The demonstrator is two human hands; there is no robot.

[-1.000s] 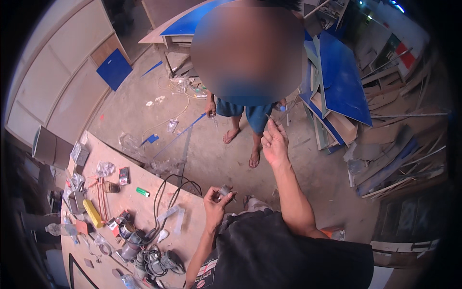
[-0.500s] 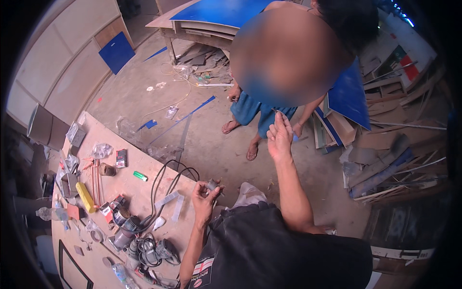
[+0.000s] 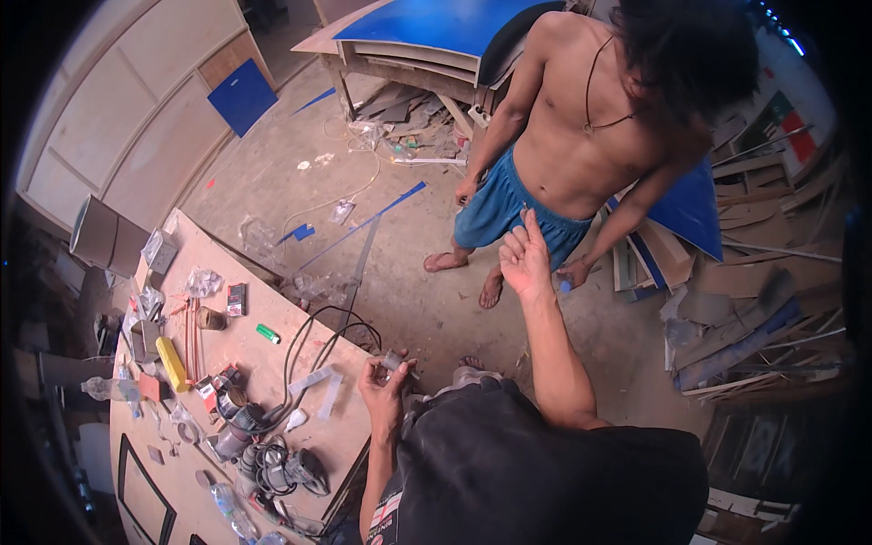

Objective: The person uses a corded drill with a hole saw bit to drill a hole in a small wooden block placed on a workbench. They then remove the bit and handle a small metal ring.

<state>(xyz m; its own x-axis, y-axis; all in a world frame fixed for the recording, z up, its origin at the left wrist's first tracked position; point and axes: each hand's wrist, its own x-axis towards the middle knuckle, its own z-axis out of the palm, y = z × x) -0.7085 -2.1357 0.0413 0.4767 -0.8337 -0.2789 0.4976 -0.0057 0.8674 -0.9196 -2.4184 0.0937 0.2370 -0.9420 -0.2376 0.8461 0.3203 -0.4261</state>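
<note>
Beside the table's right edge, my left hand (image 3: pixel 381 386) is closed around a small grey cylindrical part (image 3: pixel 392 361). Farther out and to the right, my right hand (image 3: pixel 527 259) is raised, with fingers pinched together. A tiny dark tip shows at its fingertips, too small to name. Facing me stands another person (image 3: pixel 581 136) in blue shorts, whose lowered hand near my right hand holds something with a blue end (image 3: pixel 566 285).
A wooden worktable (image 3: pixel 300 350) at left carries power tools (image 3: pixel 289 468), a green lighter (image 3: pixel 267 333), a yellow object (image 3: pixel 171 364) and cables. Offcuts (image 3: pixel 754 313) are piled at right. A blue-topped bench (image 3: pixel 427 27) stands at the back.
The view has shifted, so the room sits a little farther right and lower. The other person looks more upright. Both my hands keep nearly the same pose, fingers still closed.
</note>
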